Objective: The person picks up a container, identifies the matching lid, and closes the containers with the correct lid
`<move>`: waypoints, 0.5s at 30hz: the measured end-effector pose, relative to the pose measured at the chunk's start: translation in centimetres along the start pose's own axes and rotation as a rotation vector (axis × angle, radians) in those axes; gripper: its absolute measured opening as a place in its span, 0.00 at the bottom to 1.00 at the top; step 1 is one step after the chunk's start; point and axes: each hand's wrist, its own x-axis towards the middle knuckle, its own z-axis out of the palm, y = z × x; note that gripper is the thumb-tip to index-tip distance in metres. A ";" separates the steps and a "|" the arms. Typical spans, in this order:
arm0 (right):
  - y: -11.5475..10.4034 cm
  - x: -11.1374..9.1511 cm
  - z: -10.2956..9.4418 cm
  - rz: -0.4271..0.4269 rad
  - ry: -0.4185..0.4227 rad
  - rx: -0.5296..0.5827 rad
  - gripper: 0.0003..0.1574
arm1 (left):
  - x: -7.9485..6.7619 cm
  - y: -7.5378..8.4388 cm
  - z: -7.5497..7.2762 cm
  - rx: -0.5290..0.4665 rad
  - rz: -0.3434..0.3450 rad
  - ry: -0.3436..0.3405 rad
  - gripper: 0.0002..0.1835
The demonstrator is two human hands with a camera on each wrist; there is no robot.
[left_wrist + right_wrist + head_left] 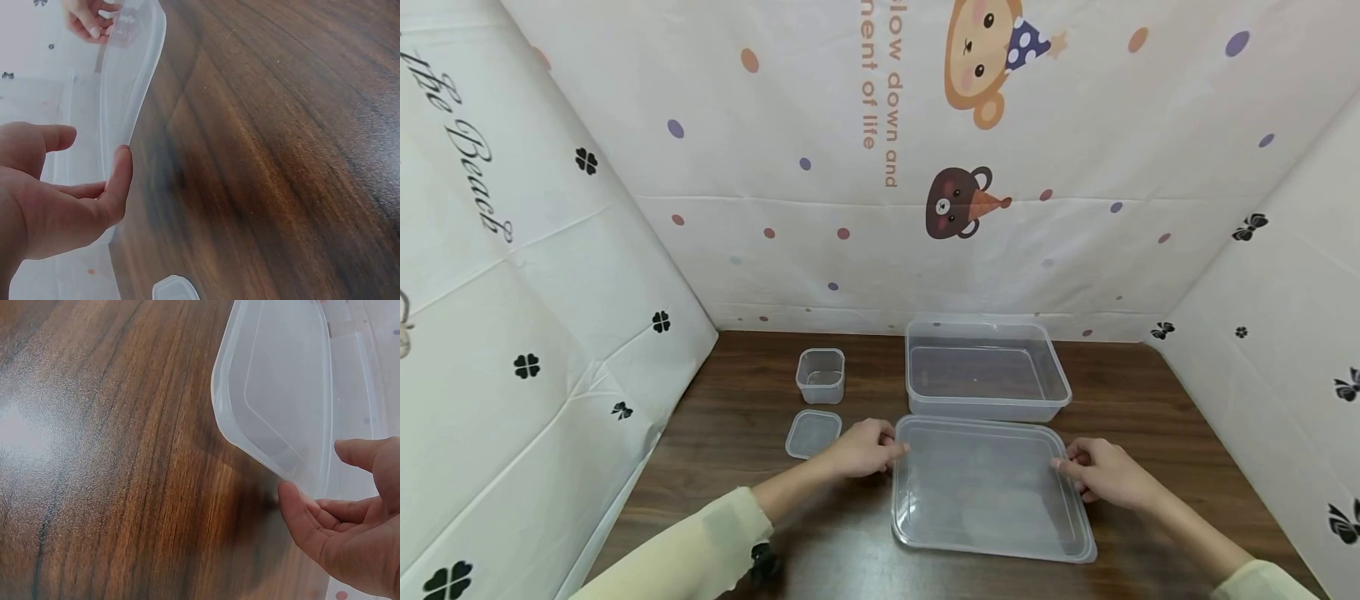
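A large clear rectangular plastic lid (988,492) is held level by both hands, just in front of a matching clear box. My left hand (868,448) grips its left edge, thumb above and fingers beneath. On the opposite edge my right hand (1105,473) holds on in the same way. In the left wrist view the lid's rim (147,75) stands clear of the wood, with the left fingers (122,178) curled under it. From the right wrist, the lid's corner (225,412) shows above the table and the right fingertips (289,494) bear on its edge.
The large open box (988,408) stands at the back of the dark wooden table (715,467). To its left are a small clear square tub (821,387) and a small lid (814,433) lying flat. Printed white cloth walls (790,267) enclose the table's back and sides.
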 end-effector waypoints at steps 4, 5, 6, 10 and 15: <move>-0.1 -0.1 -0.1 -0.003 0.003 0.009 0.24 | -0.3 -0.1 0.0 0.008 0.001 -0.007 0.15; -0.2 -0.1 -0.2 -0.003 0.003 0.009 0.24 | -0.4 -0.2 0.0 0.005 -0.001 -0.011 0.15; -0.3 -0.1 -0.2 -0.002 0.005 0.011 0.24 | -0.4 -0.2 0.0 0.002 -0.001 -0.012 0.15; -0.5 -0.3 -0.3 0.002 0.004 0.017 0.24 | -0.5 -0.4 -0.1 -0.017 0.003 -0.017 0.15; -0.8 -0.3 -0.5 0.010 -0.003 0.023 0.25 | -0.8 -0.2 -0.4 -0.027 0.012 -0.021 0.16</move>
